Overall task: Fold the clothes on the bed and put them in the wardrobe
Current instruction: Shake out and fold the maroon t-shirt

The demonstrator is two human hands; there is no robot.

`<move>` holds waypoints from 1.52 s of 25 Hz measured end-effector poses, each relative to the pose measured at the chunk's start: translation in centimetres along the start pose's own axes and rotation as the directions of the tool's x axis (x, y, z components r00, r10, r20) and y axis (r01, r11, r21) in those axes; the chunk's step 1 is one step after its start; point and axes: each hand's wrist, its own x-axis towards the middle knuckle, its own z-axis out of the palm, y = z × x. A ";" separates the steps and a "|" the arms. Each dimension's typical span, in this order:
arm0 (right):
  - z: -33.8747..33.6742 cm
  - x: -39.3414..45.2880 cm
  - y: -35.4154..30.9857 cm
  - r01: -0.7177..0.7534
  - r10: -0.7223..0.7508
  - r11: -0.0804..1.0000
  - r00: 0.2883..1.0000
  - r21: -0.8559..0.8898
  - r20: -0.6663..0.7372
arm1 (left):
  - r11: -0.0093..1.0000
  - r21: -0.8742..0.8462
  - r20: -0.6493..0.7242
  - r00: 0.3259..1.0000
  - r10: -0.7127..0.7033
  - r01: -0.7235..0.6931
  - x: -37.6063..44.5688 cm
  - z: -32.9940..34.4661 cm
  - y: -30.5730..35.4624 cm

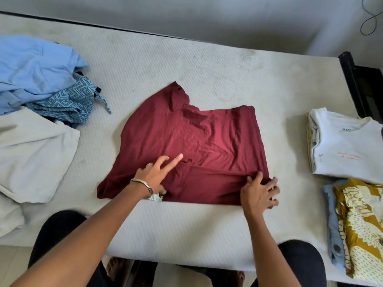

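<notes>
Left hand (154,177) presses flat, right hand (259,192) pinches maroon shirt (207,141); white shirt's (348,146) orange print unreadable.

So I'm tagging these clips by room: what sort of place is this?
Most likely a bedroom: a bare mattress against a wall, a maroon shirt being folded on it, and folded clothes stacked at the right.

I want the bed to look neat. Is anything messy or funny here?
Yes. The maroon shirt lies crooked and wrinkled, one sleeve poking toward the wall. On the left, the blue garment and patterned teal cloth sit in a crumpled heap, unfolded. The white shirt and yellow printed cloth on the right look folded.
</notes>
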 end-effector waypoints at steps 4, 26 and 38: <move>-1.4 5.0 -7.4 0.348 -0.344 0.937 0.934 0.030 -0.098 | 0.959 -0.279 -0.292 0.947 -0.130 0.046 7.3 -4.1 -2.8; -7.6 22.9 -15.2 0.547 -0.545 0.679 0.822 -0.490 0.162 | 0.978 -0.068 -0.158 0.966 -0.207 0.198 21.3 -16.7 -10.0; -6.1 13.3 -8.8 0.311 -0.305 0.950 0.926 -0.011 -0.223 | 0.972 -0.198 -0.383 0.923 0.045 -0.129 11.6 -11.3 -7.9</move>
